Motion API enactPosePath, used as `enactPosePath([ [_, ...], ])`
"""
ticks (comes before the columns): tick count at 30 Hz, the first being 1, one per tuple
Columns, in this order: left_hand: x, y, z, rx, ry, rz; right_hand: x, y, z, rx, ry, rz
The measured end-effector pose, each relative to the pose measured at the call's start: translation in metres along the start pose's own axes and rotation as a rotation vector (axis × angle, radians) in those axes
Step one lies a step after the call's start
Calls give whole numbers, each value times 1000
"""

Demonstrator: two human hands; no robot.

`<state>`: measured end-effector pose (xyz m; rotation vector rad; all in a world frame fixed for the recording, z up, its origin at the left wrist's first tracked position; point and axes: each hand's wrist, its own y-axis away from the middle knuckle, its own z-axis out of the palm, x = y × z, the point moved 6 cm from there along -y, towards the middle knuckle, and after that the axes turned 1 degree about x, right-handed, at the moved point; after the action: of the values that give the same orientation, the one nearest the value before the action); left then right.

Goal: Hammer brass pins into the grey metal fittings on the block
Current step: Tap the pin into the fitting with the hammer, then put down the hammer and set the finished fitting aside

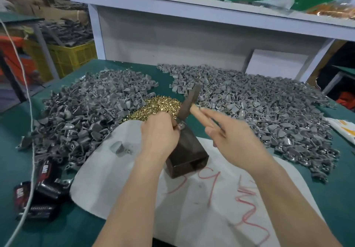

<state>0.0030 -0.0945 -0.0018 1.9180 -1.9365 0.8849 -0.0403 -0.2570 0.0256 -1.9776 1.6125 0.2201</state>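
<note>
Fitting point(181, 126) on block point(189, 153): I'm pinching it steady with left hand point(159, 131); right hand point(230, 138) gripping hammer point(189, 101), head hovering above for strike.

A sheet point(192, 198) lies on the near middle of the bench point(11, 150), and the block point(187, 150) stands on it. Behind the block lies a heap of pins point(159, 106), between the left heap of fittings point(86, 112) and the right heap of fittings point(259, 108). The left grip point(159, 129) is at the block's far top, on what seems a single fitting point(181, 125). The right grip point(236, 137), right of the block, holds the hammer point(189, 102) above it. Packets point(42, 189) lie near left; a shelf point(192, 2) stands behind.
</note>
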Motion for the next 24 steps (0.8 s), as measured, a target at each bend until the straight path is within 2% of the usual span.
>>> enactPosePath([
  [3, 0, 0, 0, 10, -5, 3, 21, -14, 4, 75, -48, 100],
  [7, 2, 1, 1, 13, 26, 5, 46, -21, 37, -90, -246, 341],
  [13, 8, 1, 1, 39, 134, 44, 46, -13, 44, -197, 168, 305],
  [15, 9, 2, 3, 26, 184, 47, 40, -17, 38, -158, 279, 280],
  [18, 11, 2, 2, 39, 241, 58, 20, -29, 25, 0, 48, 191],
  [20, 13, 2, 3, 22, 283, 76, 2, -39, 31, -66, -165, 125],
  [22, 14, 2, 4, 30, 332, 84, -5, -46, 38, -107, -272, 108],
  [24, 11, 0, -2, 112, 382, 60, 6, -61, 24, 96, -330, 191],
])
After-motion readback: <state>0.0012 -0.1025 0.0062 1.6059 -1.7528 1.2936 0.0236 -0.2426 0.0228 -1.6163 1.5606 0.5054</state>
